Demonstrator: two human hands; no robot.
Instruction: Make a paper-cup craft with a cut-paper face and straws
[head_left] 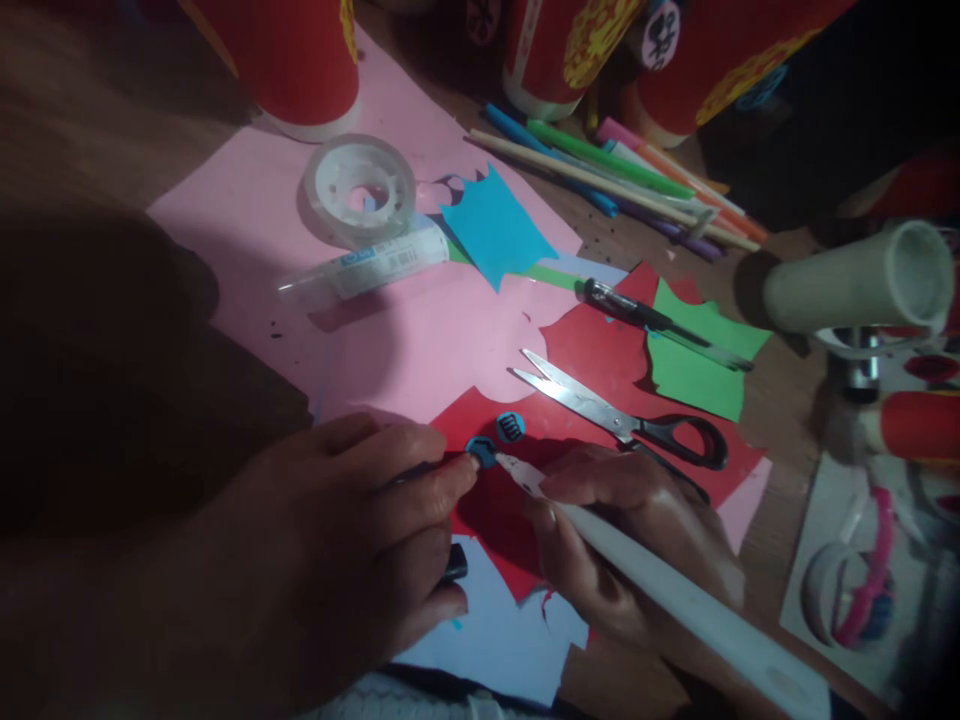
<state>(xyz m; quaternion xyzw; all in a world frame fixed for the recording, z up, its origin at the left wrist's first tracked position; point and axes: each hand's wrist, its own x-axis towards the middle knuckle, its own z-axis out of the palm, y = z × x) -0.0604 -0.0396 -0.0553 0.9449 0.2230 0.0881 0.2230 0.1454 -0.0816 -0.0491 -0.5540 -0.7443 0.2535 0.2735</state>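
Note:
My right hand (637, 540) is closed round a white marker pen (675, 580), its speckled tip touching the edge of a small blue paper disc (481, 450) that bears a dark mark. Opposite it, a fingertip of my left hand (375, 530) presses on that disc's near edge. Between the curled lower fingers and thumb of that hand sticks out the end of a black pen cap (454, 563), mostly hidden. A second blue disc (511, 428) with black lines lies just above, on red paper (502, 510). Scissors (585, 395) with parted blades rest beyond my right hand.
Pink paper (450, 340) carries a tape roll (360, 190), a glue stick (375, 262) and a blue scrap (495, 230). A black pen (660, 320) crosses green paper (697, 370). Red cups (307, 70) and several coloured sticks (615, 165) stand or lie behind; a white tube (847, 285) is at right.

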